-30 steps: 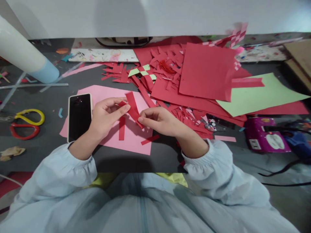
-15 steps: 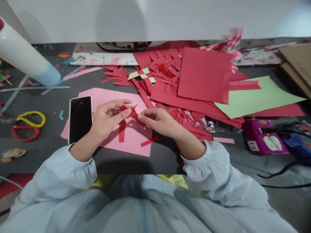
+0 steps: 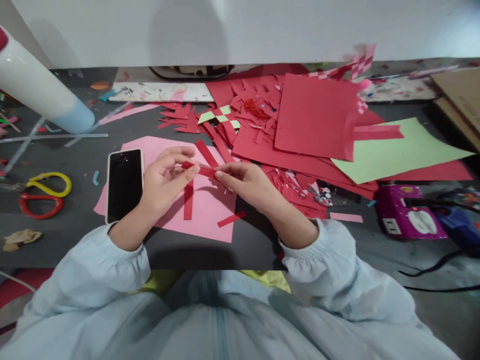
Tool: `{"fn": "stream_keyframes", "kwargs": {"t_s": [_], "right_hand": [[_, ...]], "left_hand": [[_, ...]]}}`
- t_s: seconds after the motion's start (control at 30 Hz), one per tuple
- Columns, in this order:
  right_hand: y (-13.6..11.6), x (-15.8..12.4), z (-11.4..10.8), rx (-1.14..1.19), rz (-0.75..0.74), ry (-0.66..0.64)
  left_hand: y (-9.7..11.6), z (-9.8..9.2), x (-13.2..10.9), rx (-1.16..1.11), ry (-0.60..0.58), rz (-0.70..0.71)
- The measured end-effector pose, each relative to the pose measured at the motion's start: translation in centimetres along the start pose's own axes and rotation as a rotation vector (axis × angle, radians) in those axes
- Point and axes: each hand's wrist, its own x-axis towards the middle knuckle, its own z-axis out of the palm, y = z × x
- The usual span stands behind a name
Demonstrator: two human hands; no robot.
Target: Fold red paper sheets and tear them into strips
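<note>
My left hand (image 3: 167, 177) pinches one end of a folded red paper strip (image 3: 206, 171) between thumb and fingertips. At the other end, my right hand (image 3: 245, 182) grips the same strip, thumb on top. A red arm of paper (image 3: 206, 153) slants up and left from behind the right fingertips; where it joins the strip is hidden. Both hands are just over a pink paper sheet (image 3: 202, 227). Below the left fingers a red strip (image 3: 188, 202) runs down over the sheet, and a small red strip (image 3: 231, 219) lies across its lower right edge.
A phone (image 3: 125, 185) lies at the sheet's left, with scissors (image 3: 48, 192) farther left. A white and blue bottle (image 3: 48, 87) leans in at upper left. Red card (image 3: 318, 117), red scraps (image 3: 183, 117) and green paper (image 3: 405, 147) cover the back. A purple box (image 3: 408, 212) stands right.
The red paper between my hands has been turned: its pointed corner is gone from view, a flat strip spans my fingertips, and a slanting arm now shows above. Both hands stay nearly in place.
</note>
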Motion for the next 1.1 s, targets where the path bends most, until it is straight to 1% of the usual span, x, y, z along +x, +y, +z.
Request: {"fn": "stream_keyframes", "kwargs": {"t_s": [0.1, 0.2, 0.27, 0.4, 0.47, 0.57, 0.67, 0.8, 0.93, 1.03, 1.1], "right_hand": [[0.03, -0.13, 0.1, -0.005, -0.021, 0.004], [-0.1, -0.27, 0.17, -0.009, -0.081, -0.008], [-0.24, -0.33, 0.19, 0.001, -0.15, -0.019], [-0.48, -0.4, 0.24, 0.015, -0.277, -0.016], [-0.47, -0.44, 0.3, -0.017, -0.32, -0.023], [-0.28, -0.5, 0.41, -0.13, -0.357, -0.031], [-0.12, -0.58, 0.53, -0.197, -0.351, -0.044], [-0.16, -0.72, 0.66, -0.201, -0.271, -0.068], [-0.15, -0.78, 0.65, -0.21, -0.195, -0.028], [-0.11, -0.82, 0.59, -0.21, -0.192, -0.016], [-0.19, -0.9, 0.58, -0.198, -0.206, -0.037]], "left_hand": [[-0.08, 0.09, -0.01, -0.004, 0.013, -0.056], [-0.2, 0.08, -0.03, -0.024, -0.003, -0.114], [-0.29, 0.01, -0.03, -0.016, 0.008, -0.121], [-0.37, -0.05, -0.05, 0.026, 0.065, -0.104], [-0.35, 0.02, -0.07, 0.009, 0.077, -0.108], [-0.26, 0.14, -0.1, -0.069, 0.069, -0.147], [-0.13, 0.16, -0.13, -0.066, 0.068, -0.16], [0.0, 0.09, -0.21, 0.005, 0.083, -0.12], [-0.11, 0.1, -0.28, 0.011, 0.105, -0.092], [-0.25, 0.11, -0.28, -0.014, 0.122, -0.093], [-0.26, 0.09, -0.24, -0.028, 0.095, -0.117]]}}
